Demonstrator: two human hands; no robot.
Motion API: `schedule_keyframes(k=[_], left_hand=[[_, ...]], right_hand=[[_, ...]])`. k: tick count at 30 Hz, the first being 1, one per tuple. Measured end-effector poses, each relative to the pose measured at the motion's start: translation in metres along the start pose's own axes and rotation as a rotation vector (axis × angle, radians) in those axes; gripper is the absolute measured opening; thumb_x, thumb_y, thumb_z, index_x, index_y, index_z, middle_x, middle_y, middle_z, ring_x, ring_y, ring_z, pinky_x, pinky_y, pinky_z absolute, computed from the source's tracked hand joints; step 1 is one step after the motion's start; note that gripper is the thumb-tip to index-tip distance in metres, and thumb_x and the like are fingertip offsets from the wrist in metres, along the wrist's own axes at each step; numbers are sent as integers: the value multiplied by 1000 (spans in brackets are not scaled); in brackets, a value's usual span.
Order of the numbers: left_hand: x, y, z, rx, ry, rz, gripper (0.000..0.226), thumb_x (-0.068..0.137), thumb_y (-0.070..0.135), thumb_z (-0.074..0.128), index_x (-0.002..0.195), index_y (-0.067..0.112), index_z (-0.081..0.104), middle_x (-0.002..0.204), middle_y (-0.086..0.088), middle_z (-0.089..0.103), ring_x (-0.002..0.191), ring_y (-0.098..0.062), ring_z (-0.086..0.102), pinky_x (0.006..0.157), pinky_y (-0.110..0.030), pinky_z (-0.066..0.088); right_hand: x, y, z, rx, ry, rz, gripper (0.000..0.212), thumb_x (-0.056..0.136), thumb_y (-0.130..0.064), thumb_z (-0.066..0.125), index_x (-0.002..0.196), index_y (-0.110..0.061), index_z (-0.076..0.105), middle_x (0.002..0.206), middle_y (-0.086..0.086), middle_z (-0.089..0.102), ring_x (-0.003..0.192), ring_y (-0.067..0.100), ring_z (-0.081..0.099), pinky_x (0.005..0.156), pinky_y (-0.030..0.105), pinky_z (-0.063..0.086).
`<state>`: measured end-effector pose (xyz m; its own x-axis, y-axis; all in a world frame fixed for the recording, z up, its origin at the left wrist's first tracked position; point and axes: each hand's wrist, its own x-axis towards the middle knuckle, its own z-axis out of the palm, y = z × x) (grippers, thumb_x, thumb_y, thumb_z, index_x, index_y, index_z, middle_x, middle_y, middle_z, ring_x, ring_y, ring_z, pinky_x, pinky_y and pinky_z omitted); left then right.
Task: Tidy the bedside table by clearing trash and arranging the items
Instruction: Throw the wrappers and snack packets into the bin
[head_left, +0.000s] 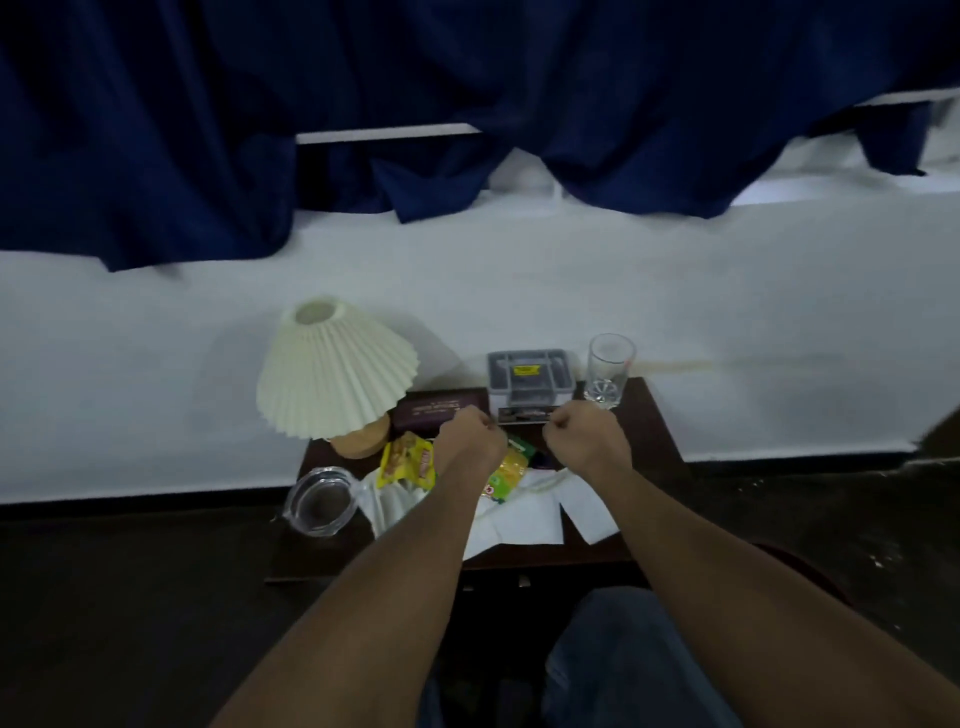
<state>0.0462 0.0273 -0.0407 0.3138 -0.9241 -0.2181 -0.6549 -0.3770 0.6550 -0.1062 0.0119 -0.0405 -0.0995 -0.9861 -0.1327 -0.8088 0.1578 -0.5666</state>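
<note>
Trash first: the yellow snack wrapper (405, 461) lies just left of the left grip (470, 441). A 2nd yellow-green wrapper (511, 470) sits between the two wrists, and white paper sheets (524, 517) are spread body-side of the right grip (584, 439). All of it looks light, thin & crinkly: the wrappers prob slick film, the paper limp. So pinch an edge or scrunch the lot into a palm; no real wt to manage. Both grips are balled into fists over the counter (652, 431), w/ nothing showing inside either (fingers face away from the cam, so a tiny item can't be ruled out). Just beyond the knuckles is a lidded plastic box (530, 376); it looks stiff, take it by the sides. The drinking glass (609, 371), beyond & right of the right grip, is smooth & fragile, so wrap it low round the body. The glass ashtray (319, 499), left of the left grip & nearer the body, is prob heavy; hold it by the rim. The lamp (332, 369), beyond-left, looks top-heavy: move it by the base, not the pleated shade.
</note>
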Motion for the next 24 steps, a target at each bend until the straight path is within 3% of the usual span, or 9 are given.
schedule_keyframes(k=[6,9,13,16,19,22,24], left_hand=[[24,-46,-12,44,-115,-85,29,85,18,53,104,10,73,103,-16,75,95,-36,70,79,-40,57],[27,-53,-6,32,-188,-121,18,89,11,48,87,1,63,94,-19,72,84,-37,72,74,-41,59],[31,-61,5,2,-193,-142,25,88,18,51,99,2,68,99,-15,73,90,-35,72,73,-38,57],[32,-60,5,-3,-195,-154,27,86,20,50,99,5,69,99,-14,73,91,-34,70,72,-35,54],[36,-56,7,-65,-200,-185,29,87,20,46,100,6,68,104,-15,71,94,-34,68,85,-43,59],[34,-50,7,-117,-145,-196,40,99,25,36,119,4,64,124,-19,65,108,-38,63,91,-39,51],[26,-43,3,-223,-50,-204,49,103,40,33,134,9,56,133,-20,58,121,-38,55,96,-40,41]], right_hand=[[8,-36,42,-167,-66,-11,21,83,-22,63,102,-17,69,107,7,69,104,29,65,80,34,48],[13,-37,55,-279,-92,-17,31,84,-22,63,114,-15,61,117,11,65,116,31,56,89,37,46],[15,-35,68,-423,-93,-48,35,85,-23,63,119,-16,58,123,11,62,127,32,46,101,43,39],[16,-32,74,-449,-99,-106,30,85,-24,63,114,-21,67,119,7,64,122,30,47,98,42,39],[10,-28,77,-487,1,-262,28,85,-21,62,111,-25,72,118,6,60,118,29,49,93,39,41],[1,-25,77,-411,47,-330,24,88,-18,59,110,-19,70,111,6,60,107,32,58,76,35,41],[-4,-24,69,-333,70,-337,21,89,-18,59,108,-18,68,108,5,62,100,34,62,69,34,41]])
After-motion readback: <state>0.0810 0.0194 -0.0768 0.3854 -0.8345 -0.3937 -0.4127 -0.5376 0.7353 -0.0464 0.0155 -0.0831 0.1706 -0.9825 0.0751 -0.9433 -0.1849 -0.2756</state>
